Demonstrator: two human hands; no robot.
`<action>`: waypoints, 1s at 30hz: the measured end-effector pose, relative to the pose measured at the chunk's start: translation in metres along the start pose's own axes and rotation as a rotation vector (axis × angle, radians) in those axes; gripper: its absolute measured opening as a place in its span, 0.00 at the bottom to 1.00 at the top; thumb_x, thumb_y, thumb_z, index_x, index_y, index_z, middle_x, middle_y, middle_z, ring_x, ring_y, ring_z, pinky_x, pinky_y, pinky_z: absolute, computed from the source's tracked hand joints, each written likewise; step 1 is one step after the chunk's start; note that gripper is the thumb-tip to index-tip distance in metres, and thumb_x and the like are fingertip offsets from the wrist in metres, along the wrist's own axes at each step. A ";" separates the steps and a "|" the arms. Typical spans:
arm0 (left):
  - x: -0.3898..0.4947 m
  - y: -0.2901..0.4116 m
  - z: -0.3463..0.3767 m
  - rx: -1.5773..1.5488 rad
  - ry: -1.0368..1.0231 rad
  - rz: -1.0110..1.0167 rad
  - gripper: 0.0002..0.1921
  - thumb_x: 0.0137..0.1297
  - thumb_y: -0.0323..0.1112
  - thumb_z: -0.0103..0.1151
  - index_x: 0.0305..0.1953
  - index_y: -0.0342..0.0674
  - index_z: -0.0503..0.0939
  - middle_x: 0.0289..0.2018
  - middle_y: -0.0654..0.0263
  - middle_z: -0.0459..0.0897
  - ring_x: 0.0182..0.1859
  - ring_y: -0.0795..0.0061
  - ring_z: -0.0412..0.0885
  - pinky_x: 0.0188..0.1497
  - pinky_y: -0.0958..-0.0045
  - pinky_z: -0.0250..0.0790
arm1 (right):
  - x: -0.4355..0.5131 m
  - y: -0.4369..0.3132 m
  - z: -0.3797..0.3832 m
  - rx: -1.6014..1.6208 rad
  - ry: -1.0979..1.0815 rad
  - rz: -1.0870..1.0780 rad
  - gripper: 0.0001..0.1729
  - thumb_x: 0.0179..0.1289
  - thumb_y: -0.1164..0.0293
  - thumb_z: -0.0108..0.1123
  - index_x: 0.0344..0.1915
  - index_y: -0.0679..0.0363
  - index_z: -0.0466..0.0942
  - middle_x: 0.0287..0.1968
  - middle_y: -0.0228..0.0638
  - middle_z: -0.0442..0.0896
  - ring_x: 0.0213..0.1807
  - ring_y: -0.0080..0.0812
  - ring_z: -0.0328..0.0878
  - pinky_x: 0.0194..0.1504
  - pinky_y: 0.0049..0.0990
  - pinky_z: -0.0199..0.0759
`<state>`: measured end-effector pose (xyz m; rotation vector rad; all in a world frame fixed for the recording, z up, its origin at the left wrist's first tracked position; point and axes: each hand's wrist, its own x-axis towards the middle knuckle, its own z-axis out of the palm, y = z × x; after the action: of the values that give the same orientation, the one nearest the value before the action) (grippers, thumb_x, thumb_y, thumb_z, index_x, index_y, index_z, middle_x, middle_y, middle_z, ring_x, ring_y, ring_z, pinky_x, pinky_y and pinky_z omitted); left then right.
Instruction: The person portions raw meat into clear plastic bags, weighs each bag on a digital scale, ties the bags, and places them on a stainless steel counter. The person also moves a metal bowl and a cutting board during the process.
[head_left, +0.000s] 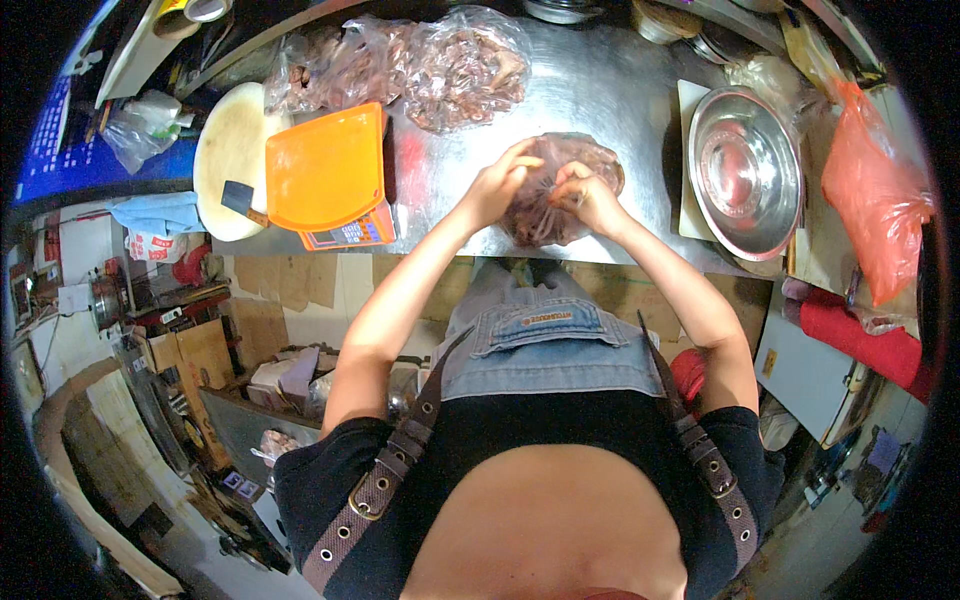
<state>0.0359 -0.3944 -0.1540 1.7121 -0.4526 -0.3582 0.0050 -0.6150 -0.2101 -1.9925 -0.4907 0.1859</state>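
Note:
A clear plastic bag of reddish-brown meat pieces (544, 225) rests on the stainless steel table (630, 97) in front of me, its top gathered into folds. My left hand (502, 184) is at the bag's left side, fingers spread and partly curled by the plastic; whether they pinch it I cannot tell. The fingertips of my right hand (589, 196) are closed on the gathered plastic near the bag's middle. More filled clear bags (469, 71) lie at the table's back left.
Left of my hands stands an orange kitchen scale (326, 169), beside a round cutting board (225, 150) with a cleaver (238, 196) on it. A steel basin (742, 172) sits at the right over a white board. An orange-red plastic bag (874, 195) hangs farther right.

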 end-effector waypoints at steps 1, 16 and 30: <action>0.009 -0.029 0.011 -0.046 -0.073 -0.004 0.17 0.68 0.27 0.47 0.57 0.37 0.71 0.41 0.63 0.82 0.48 0.74 0.76 0.49 0.72 0.68 | 0.007 -0.018 -0.004 0.013 -0.012 0.148 0.08 0.62 0.72 0.58 0.40 0.61 0.79 0.40 0.39 0.77 0.42 0.34 0.77 0.47 0.28 0.70; 0.048 -0.047 0.027 0.618 -0.172 0.388 0.06 0.52 0.33 0.58 0.28 0.37 0.79 0.26 0.55 0.82 0.29 0.61 0.82 0.35 0.65 0.74 | -0.001 -0.048 -0.026 -0.855 0.015 -0.410 0.05 0.40 0.73 0.58 0.23 0.58 0.72 0.27 0.31 0.72 0.32 0.31 0.75 0.35 0.30 0.71; 0.050 -0.073 0.021 -0.034 -0.298 -0.081 0.16 0.59 0.22 0.54 0.50 0.32 0.77 0.40 0.58 0.84 0.42 0.76 0.81 0.46 0.76 0.73 | -0.003 -0.026 -0.023 -0.721 0.094 -0.175 0.10 0.44 0.77 0.58 0.31 0.59 0.74 0.39 0.34 0.79 0.39 0.37 0.77 0.41 0.34 0.71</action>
<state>0.0771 -0.4250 -0.2286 1.6532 -0.5903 -0.6814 0.0036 -0.6253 -0.1766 -2.6206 -0.7385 -0.2287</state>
